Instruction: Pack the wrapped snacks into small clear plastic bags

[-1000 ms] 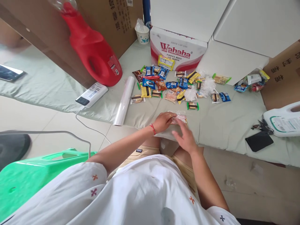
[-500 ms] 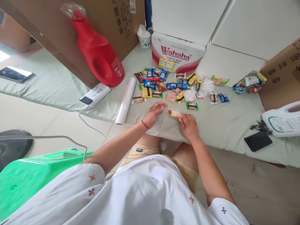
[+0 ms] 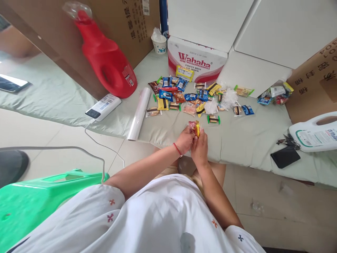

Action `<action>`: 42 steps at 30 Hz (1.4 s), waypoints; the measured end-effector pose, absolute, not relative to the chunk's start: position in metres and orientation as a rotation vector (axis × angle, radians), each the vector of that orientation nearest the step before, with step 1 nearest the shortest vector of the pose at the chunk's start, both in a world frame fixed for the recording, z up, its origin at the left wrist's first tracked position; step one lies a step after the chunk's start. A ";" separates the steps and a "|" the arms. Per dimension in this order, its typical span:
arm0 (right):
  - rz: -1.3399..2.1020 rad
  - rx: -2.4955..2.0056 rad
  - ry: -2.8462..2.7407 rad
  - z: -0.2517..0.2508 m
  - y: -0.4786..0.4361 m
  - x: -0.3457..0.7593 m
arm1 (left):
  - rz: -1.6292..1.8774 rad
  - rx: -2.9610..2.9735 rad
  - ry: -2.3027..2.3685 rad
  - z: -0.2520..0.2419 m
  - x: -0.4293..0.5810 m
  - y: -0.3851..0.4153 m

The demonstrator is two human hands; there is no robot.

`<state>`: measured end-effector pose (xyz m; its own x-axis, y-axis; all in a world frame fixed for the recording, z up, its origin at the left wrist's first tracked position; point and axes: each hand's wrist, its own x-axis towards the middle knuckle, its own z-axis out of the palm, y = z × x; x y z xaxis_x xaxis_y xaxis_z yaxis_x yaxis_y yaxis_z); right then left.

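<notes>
Both hands meet above the near edge of the cloth-covered surface (image 3: 168,135). Between them is a small red and yellow snack packet (image 3: 195,128) in clear plastic, its top sticking up past the fingers. My left hand (image 3: 185,141), with a red string at the wrist, pinches its left side. The fingers of my right hand (image 3: 200,147) are closed on the right side; the packet's lower part is hidden. Just beyond lie a green-ended snack packet (image 3: 213,119), a pile of small wrapped snacks (image 3: 179,97) and crumpled clear plastic (image 3: 229,98).
A plastic-film roll (image 3: 139,114), a white power bank (image 3: 103,107) with a cable and a red jug (image 3: 107,59) are on the left. Behind the snacks stands a Wahaba-style printed carton (image 3: 195,52). To the right are a black wallet (image 3: 285,156) and a white jug (image 3: 316,133).
My left hand, open and apart before, has moved right and closed on the packet in my right hand. The packet now points upward, and the hands touch.
</notes>
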<state>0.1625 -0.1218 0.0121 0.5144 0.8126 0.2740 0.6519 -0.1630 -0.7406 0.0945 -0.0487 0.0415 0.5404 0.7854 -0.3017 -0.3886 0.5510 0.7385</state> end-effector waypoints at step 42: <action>1.047 -1.538 -0.313 0.058 -0.231 0.181 | 0.503 0.961 0.634 0.041 0.078 -0.053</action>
